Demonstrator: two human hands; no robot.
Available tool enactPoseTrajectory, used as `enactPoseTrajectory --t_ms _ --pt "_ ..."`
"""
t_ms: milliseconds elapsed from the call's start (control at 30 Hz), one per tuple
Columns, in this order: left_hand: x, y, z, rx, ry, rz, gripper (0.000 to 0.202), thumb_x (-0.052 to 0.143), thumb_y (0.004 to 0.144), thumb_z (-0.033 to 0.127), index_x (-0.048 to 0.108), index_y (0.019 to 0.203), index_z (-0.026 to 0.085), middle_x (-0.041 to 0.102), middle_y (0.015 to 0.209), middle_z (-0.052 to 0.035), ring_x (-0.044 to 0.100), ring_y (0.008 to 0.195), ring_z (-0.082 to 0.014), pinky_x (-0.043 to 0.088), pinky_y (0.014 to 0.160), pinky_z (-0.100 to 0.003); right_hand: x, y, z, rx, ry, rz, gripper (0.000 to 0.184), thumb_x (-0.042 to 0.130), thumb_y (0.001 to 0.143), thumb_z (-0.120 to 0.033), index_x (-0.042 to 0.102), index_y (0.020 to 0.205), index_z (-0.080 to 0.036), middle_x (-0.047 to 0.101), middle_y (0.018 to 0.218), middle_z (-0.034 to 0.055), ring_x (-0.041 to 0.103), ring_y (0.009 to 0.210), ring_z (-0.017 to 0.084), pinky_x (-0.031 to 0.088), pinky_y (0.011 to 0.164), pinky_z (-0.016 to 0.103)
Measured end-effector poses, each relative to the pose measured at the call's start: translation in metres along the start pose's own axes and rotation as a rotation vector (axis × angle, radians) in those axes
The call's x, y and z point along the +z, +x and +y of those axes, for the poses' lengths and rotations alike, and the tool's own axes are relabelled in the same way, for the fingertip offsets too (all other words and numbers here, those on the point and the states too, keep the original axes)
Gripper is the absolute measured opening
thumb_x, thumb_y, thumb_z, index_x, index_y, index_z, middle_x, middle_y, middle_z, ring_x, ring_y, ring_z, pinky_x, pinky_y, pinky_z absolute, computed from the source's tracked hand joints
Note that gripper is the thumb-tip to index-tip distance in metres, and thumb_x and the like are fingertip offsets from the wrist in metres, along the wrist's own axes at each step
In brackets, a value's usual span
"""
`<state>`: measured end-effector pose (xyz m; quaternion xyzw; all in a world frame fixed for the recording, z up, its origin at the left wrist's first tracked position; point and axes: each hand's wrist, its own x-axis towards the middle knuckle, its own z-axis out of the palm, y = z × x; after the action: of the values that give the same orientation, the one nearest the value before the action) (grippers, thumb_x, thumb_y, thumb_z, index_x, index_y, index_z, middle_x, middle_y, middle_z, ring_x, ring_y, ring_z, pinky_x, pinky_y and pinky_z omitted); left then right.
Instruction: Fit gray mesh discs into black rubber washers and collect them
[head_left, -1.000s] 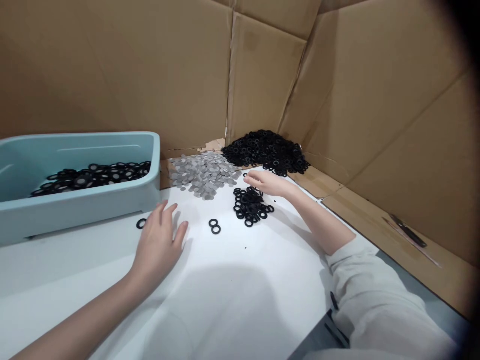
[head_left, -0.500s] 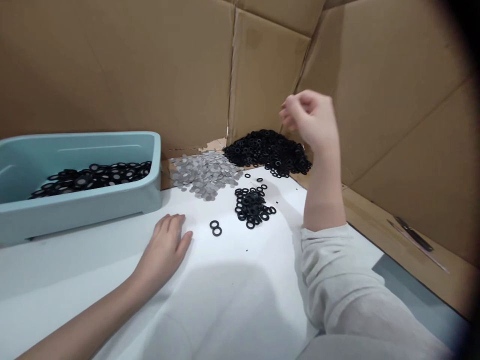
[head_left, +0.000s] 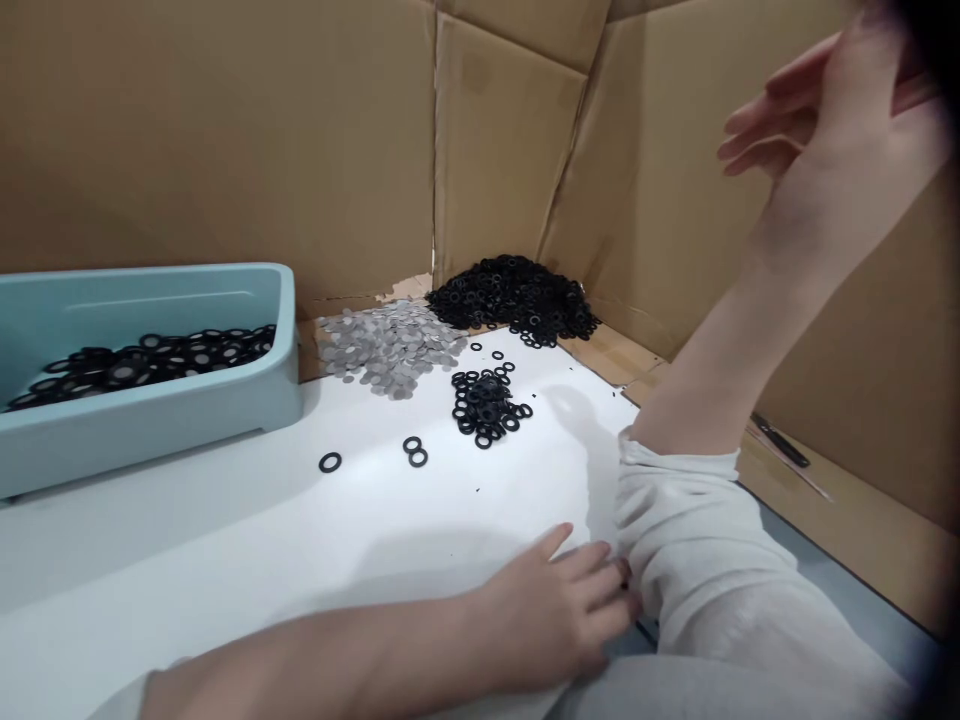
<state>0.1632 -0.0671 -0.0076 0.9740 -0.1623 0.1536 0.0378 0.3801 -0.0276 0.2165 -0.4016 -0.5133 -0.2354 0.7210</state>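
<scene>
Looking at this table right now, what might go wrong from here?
The grey discs border the big ring heap, so a nudge might mix them. The small ring pile lies loose on the white surface; a sweep of the left hand or the raised right hand might scatter it.

Brown cardboard is walling in the scene, with a broad left panel (head_left: pixel 225 120) filling the upper left of the frame and a creased right panel (head_left: pixel 690 150) slanting across the upper right. Between them a narrower panel (head_left: pixel 502 130) is standing at upper center, a vertical seam marking its left edge. A pale torn patch (head_left: pixel 409 288) is showing near the frame's middle. A flat cardboard strip (head_left: pixel 877 530) is running down the right side. Light is brightening the white tabletop (head_left: pixel 390 510) at center, while a soft shadow (head_left: pixel 427 550) is dimming its lower part.
</scene>
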Motion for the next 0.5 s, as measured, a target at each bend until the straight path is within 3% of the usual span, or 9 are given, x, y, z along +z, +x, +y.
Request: enactPoseTrajectory --t_ms 133,267,367,500 --pt "0.022 0.018 -0.009 0.008 -0.067 0.071 0.04 0.038 0.087 0.037 0.046 0.121 0.018 0.049 0.127 -0.0058 0.039 0.12 -0.0212 0.031 0.098 -0.045 0.0 0.002 -0.009 -0.02 -0.043 -0.036 0.03 0.044 0.086 -0.029 0.058 0.066 -0.013 0.061 0.059 0.0 0.059 0.052 0.009 0.042 0.046 0.021" --pt "0.027 0.021 -0.012 -0.004 -0.063 0.095 0.038 0.032 0.09 0.036 0.047 0.119 0.018 0.05 0.125 -0.0061 0.045 0.114 -0.017 0.032 0.098 -0.039 -0.001 0.001 -0.015 -0.042 -0.092 -0.05 0.031 0.047 0.085 -0.032 0.057 0.062 -0.014 0.056 0.054 0.0002 0.06 0.052 0.013 0.041 0.043 0.023" --pt "0.025 0.02 -0.012 0.042 0.05 0.132 0.03 0.035 0.09 0.024 0.053 0.11 0.013 0.057 0.113 -0.0111 0.053 0.101 -0.0177 0.039 0.089 -0.032 -0.007 -0.005 -0.02 -0.062 -0.173 -0.164 0.032 0.046 0.085 -0.035 0.058 0.064 -0.015 0.057 0.057 0.0014 0.06 0.052 0.012 0.041 0.043 0.023" --pt "0.023 0.016 -0.023 0.065 0.232 0.116 0.022 0.038 0.085 0.009 0.06 0.091 0.007 0.063 0.084 -0.0122 0.059 0.075 -0.0176 0.044 0.073 -0.031 -0.015 -0.025 -0.017 0.052 -0.285 -0.389 0.032 0.045 0.086 -0.034 0.059 0.066 -0.013 0.059 0.058 0.0013 0.056 0.052 0.009 0.043 0.048 0.024"
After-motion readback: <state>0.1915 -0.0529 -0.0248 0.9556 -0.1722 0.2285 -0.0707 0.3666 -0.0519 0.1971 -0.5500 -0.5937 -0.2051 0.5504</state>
